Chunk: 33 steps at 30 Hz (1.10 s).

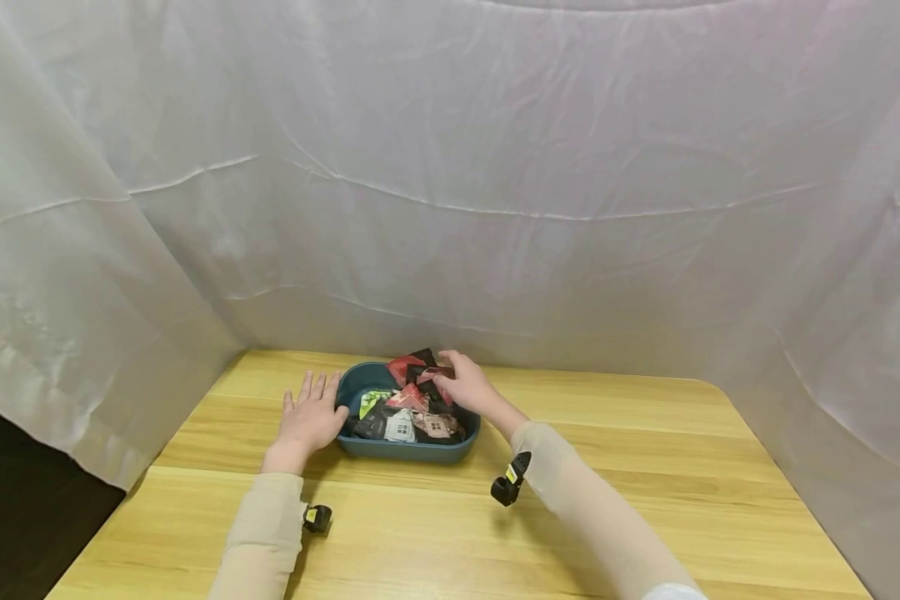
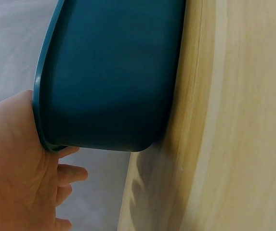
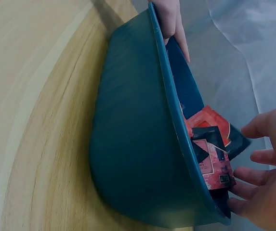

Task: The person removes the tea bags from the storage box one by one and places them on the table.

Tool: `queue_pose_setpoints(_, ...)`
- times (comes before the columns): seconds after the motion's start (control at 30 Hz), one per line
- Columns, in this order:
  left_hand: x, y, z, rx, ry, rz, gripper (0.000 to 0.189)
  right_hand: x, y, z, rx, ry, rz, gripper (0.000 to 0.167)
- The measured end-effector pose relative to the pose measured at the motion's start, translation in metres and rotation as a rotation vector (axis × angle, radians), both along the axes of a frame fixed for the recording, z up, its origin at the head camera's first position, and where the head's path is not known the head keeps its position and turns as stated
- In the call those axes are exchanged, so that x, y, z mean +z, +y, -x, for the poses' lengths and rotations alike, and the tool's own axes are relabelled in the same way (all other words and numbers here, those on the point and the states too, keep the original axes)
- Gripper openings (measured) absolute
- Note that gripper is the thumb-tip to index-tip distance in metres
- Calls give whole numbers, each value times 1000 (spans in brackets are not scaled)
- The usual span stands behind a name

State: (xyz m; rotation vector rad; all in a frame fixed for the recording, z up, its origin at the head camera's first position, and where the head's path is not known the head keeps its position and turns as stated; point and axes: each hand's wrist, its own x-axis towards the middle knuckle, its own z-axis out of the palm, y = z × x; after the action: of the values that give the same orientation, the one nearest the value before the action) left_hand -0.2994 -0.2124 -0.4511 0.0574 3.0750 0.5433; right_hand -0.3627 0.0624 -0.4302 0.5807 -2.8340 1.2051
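Note:
A dark teal plastic basin point(image 1: 408, 452) stands on the table, holding several small flat packets. Among them are a green one point(image 1: 373, 402), a red one point(image 1: 409, 397), a black one with a pale label point(image 1: 400, 427) and a brownish one point(image 1: 437, 425). My left hand point(image 1: 309, 419) rests at the basin's left end, fingers straight and spread, thumb over the rim. At the right end, my right hand point(image 1: 467, 386) reaches over the rim with loosely bent, parted fingers. In the right wrist view its fingertips are right at the edge of a pink-and-black packet point(image 3: 215, 162).
The wooden table point(image 1: 630, 492) extends around the basin, its back edge just behind it. A pale cloth curtain point(image 1: 450, 250) hangs behind and at both sides. Black wrist cameras are strapped to the left sleeve point(image 1: 266, 521) and the right sleeve point(image 1: 570, 483).

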Motion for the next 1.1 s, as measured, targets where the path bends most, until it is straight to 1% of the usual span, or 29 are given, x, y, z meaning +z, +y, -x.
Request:
queue_pose_setpoints(0.23,-2,-1,0,5,-2,-7,67,3,0,-6,11,-8,-21,45)
queue_pose_setpoints(0.37,-2,-1,-1,7,0,-10,67,4,0,-8,34,22,-55,34)
queue_pose_setpoints(0.43,-2,-1,-1,8,-2,-16,66,3,0,-8,49,38,-78,26)
queue_pose_setpoints(0.53,-1,0,-2,7,-8,-21,66,1,0,-8,70,48,-114,19)
queue_pose_setpoints(0.63,-1,0,-2,8,-9,-20,66,-1,-1,-7,82,45,-136,19)
queue_pose_setpoints(0.77,-2,0,-2,9,-9,-29,66,-3,-1,-5,71,28,-126,24)
queue_pose_setpoints(0.87,-2,0,-1,10,-6,-32,66,-4,1,-3,55,17,-105,27)
queue_pose_setpoints(0.93,-2,-1,-1,12,-2,-28,66,-4,2,-2,43,26,-91,28)
queue_pose_setpoints(1.1,-2,0,-1,13,-2,-21,66,1,10,0,11,37,-24,27)
